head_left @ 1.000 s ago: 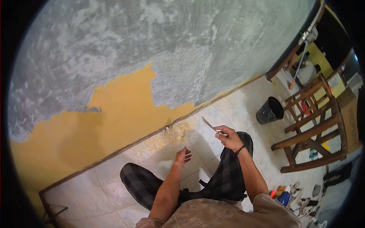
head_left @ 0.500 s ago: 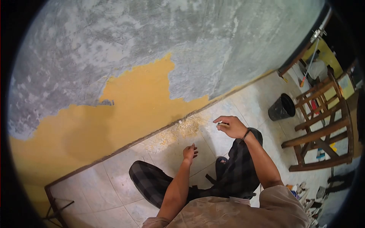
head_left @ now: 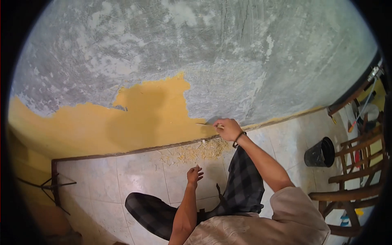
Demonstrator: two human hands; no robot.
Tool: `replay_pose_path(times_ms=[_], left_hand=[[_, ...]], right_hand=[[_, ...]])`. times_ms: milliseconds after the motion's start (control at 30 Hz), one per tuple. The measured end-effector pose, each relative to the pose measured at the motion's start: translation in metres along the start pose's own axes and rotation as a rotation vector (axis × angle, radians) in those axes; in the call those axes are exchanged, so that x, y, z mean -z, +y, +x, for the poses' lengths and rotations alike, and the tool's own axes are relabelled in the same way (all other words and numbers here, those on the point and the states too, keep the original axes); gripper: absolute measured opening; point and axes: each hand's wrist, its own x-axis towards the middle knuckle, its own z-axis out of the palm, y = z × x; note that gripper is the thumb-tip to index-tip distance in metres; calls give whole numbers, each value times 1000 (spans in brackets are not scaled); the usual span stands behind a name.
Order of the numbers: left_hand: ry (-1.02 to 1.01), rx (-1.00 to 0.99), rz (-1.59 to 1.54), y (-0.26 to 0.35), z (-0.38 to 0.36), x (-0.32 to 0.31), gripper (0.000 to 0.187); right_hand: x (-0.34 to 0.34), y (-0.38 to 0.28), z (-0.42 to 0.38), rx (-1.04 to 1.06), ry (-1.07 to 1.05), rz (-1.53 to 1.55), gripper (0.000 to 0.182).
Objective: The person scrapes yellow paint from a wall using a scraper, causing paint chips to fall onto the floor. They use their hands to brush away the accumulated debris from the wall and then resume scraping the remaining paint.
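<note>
My right hand (head_left: 229, 130) grips a thin-bladed paint scraper (head_left: 206, 124), its blade pointing left at the lower wall. The blade tip overlaps the yellow paint (head_left: 147, 110) just below the bared grey plaster (head_left: 222, 92). Beneath that hand, yellow and white paint flakes (head_left: 190, 154) lie heaped on the floor along the foot of the wall. Over the tiles, close to the near side of the flakes, my left hand (head_left: 194, 175) hangs empty with its fingers loosely bent and apart.
To the right stands a black bucket (head_left: 319, 152), beside a wooden chair (head_left: 347, 196) lying at an angle in view. A thin dark metal stand (head_left: 47, 186) is at the left corner. My bent legs in checked trousers (head_left: 245, 179) flank the tiled floor (head_left: 141, 177).
My right hand has moved up and left from above the floor to the wall, bringing the scraper to the yellow paint. The view has turned and shifted; my left hand stays low and empty.
</note>
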Motion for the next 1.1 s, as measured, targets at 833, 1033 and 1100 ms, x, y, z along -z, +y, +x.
replay_pose_path(times_ms=[833,1033,1100], left_hand=[[84,-63,-72,8,-21,29,41],[96,59,43,-12,-12,36,42],[91,-51,81,-1,-9,30,40]], right_hand=[[-39,53,-28,-24,145,658,16],[-50,49,-12,-57,94,707,17],[-62,14,-7,-60,27,652,18]])
